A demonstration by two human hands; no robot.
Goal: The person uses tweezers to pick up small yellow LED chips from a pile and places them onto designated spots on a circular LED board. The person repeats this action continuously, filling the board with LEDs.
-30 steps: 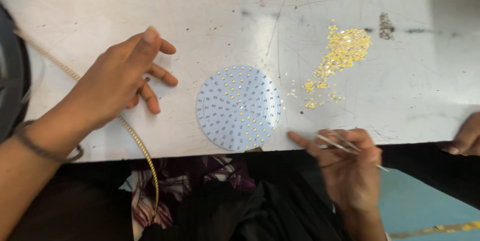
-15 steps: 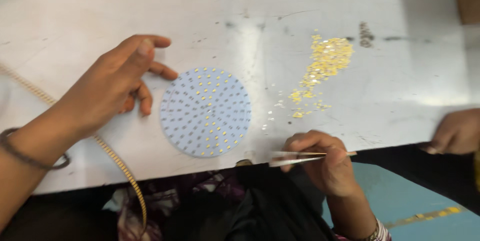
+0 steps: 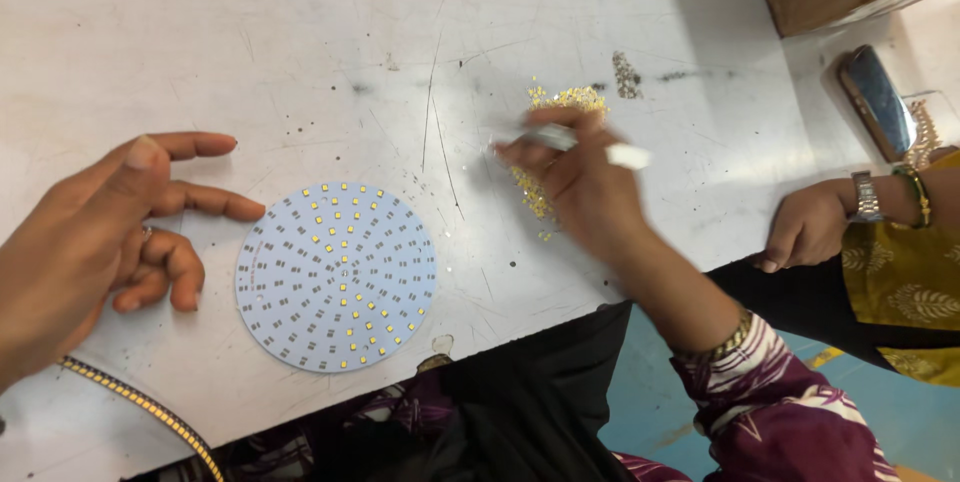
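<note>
We grip the tweezers [image 3: 560, 136] in our right hand [image 3: 585, 187], fingers clamped on them, over the yellow chip pile [image 3: 560, 102]; left hand [image 3: 110, 232], fingers loosely apart, rests beside the round LED board [image 3: 336, 276] on the table [image 3: 300, 42]. Best lift one chip, steadily.

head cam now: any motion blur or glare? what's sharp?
Head view: right hand and its tweezers smeared by motion blur; round LED board and left hand sharp; mild glare on white table right of the yellow chip pile.
</note>
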